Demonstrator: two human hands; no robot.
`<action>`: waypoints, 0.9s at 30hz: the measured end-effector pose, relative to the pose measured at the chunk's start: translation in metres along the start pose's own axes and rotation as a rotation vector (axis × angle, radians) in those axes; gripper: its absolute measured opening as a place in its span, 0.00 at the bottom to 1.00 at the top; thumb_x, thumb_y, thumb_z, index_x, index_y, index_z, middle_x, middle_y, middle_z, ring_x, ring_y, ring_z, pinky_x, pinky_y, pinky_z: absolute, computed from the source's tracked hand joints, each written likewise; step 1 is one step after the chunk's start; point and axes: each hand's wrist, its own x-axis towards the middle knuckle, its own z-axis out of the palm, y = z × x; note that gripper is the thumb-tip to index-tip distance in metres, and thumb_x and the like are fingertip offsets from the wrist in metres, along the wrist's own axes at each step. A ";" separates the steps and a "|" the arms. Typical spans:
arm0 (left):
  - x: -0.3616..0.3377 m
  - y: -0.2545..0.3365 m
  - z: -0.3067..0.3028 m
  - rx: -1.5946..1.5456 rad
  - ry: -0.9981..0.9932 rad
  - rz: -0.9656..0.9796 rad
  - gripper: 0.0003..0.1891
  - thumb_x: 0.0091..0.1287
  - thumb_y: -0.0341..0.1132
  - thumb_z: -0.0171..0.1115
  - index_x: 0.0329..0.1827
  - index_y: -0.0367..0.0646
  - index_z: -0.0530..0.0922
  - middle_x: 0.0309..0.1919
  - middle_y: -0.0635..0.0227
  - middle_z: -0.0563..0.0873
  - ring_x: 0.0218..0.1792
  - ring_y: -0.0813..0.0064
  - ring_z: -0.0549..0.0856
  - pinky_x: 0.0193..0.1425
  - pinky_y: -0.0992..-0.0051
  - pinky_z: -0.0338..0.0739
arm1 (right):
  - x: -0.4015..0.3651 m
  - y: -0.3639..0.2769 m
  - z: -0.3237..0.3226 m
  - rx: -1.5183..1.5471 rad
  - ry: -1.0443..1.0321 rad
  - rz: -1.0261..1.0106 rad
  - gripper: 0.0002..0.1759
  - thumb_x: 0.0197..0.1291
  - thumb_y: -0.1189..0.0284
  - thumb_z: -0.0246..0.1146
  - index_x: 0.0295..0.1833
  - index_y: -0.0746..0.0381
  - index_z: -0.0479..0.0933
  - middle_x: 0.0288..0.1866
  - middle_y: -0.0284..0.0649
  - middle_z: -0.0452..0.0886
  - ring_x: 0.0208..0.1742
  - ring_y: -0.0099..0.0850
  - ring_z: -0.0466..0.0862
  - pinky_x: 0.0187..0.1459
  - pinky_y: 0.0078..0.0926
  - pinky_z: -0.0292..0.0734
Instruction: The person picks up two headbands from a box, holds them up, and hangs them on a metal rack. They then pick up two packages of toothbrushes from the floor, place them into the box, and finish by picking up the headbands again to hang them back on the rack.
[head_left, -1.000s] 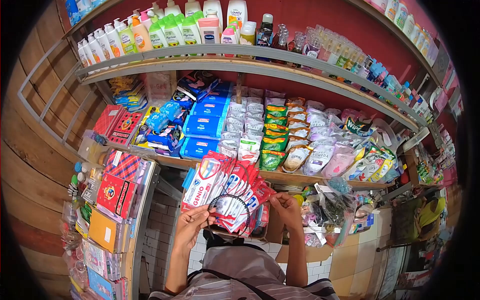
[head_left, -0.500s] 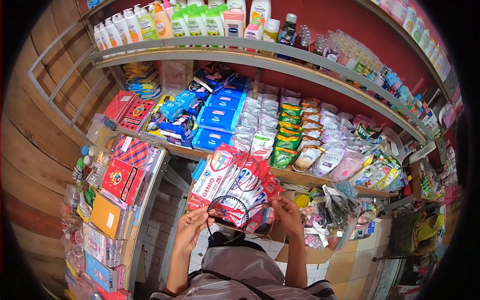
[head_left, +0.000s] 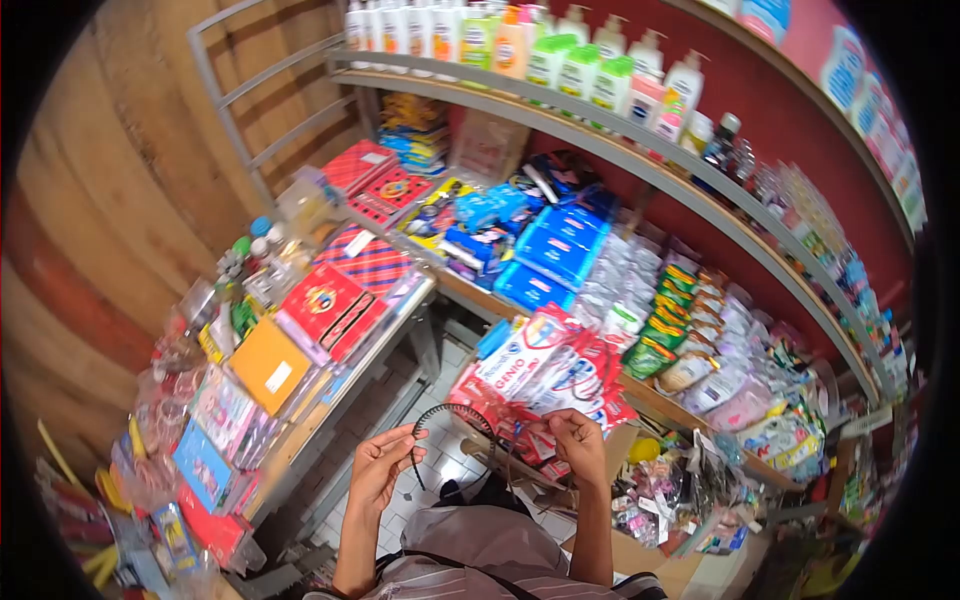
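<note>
My left hand (head_left: 375, 467) pinches one side of a thin black toothed headband (head_left: 462, 408). Its arch faces away from me and its open end hangs toward my body. To the right, my right hand (head_left: 578, 445) has its thumb and fingers pressed together. A thin dark strip runs toward these fingers, but what they hold is too small to make out. Beyond both hands lies a pile of red and white Genio packs (head_left: 530, 352), with a thin dark loop showing over it.
Notebooks and a yellow envelope stack (head_left: 268, 362) cover the left table. Blue packs (head_left: 565, 240) and green pouches (head_left: 662, 318) fill the counter ahead, under a shelf of bottles (head_left: 550, 62). Plastic-wrapped goods (head_left: 665, 485) lie at right, and the tiled floor (head_left: 400, 395) shows between.
The view has swung left, so the shelves and packs sit farther right and the left table shows more. Both hands keep nearly the same pose, the headband still in the left.
</note>
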 end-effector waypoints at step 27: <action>-0.194 -0.068 -0.043 -0.459 0.846 0.524 0.17 0.68 0.26 0.62 0.58 0.26 0.77 0.49 0.50 0.87 0.37 0.71 0.89 0.45 0.75 0.86 | 0.044 0.031 0.195 -0.129 -0.995 0.244 0.16 0.74 0.68 0.57 0.55 0.71 0.79 0.45 0.54 0.87 0.13 0.10 0.66 0.15 0.09 0.58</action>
